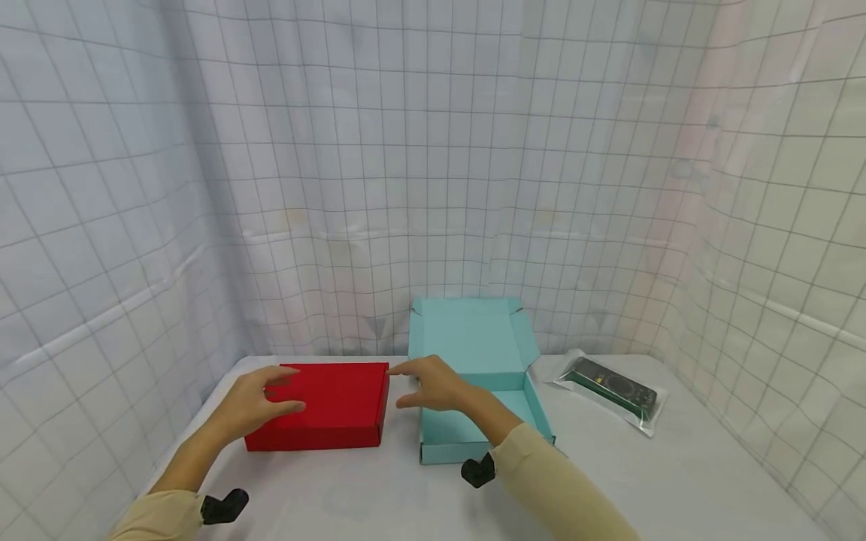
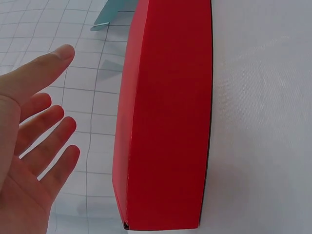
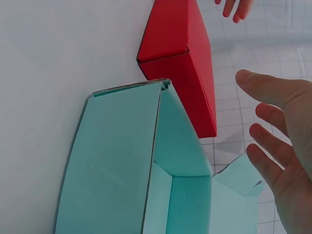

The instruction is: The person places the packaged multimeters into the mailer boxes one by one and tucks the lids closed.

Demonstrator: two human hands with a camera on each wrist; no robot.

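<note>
A closed red cardboard box (image 1: 331,406) lies flat on the left of the white table. Over its left end hovers my left hand (image 1: 253,402), fingers spread and apart from the box in the left wrist view. To its right stands a light teal box (image 1: 453,453), its lid raised and its visible inside bare. My right hand (image 1: 436,385) is above the teal box's left side, near the red box's right edge, with thumb and fingers apart. Neither hand holds anything. In the right wrist view, that hand (image 3: 287,141) is clear of both boxes.
A dark handheld device with buttons and a dial, perhaps a multimeter (image 1: 612,387), lies in a clear plastic bag on the right of the table (image 1: 704,481). White gridded curtains (image 1: 467,165) hang behind and on both sides.
</note>
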